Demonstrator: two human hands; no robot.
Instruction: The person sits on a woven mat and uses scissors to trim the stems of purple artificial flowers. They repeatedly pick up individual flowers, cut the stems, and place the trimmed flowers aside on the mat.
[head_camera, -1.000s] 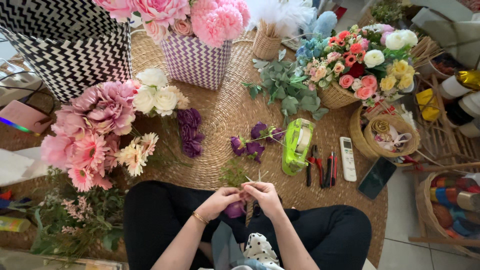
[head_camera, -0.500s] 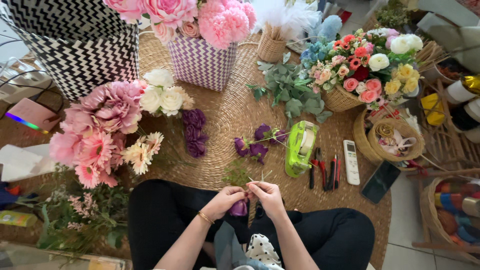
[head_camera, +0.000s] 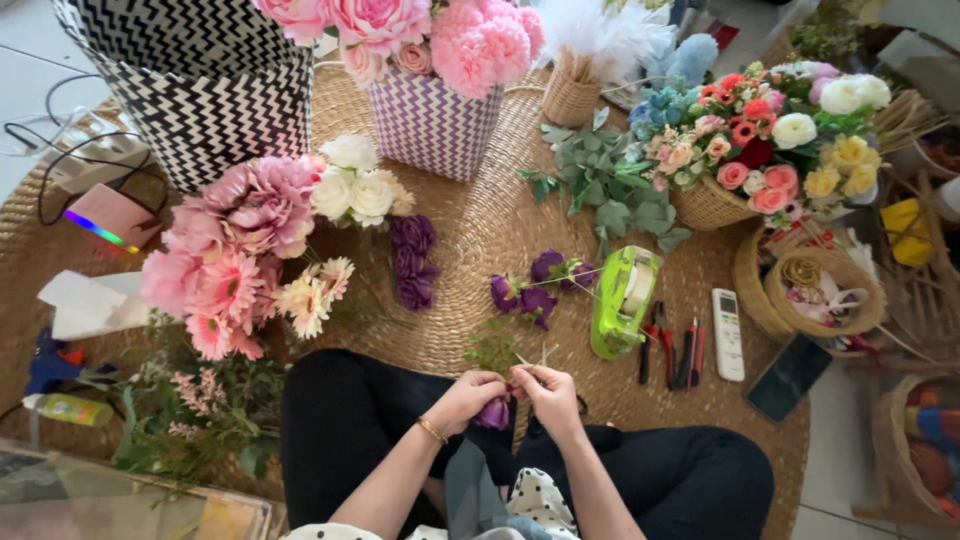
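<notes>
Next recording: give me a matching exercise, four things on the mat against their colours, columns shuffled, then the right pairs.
Things:
1. tape dispenser
2. remote control
3. flower between the left hand and right hand
4. phone

Colours:
A. purple
B. black
C. lime green
D. white

Pairs: 1-C, 2-D, 3-A, 4-B

The purple flower is largely hidden between the left hand and the right hand; what the fingertips pinch cannot be told. The zigzag basket is cut off by the top edge. The small tools beside the remote are too small to be identified.
</notes>
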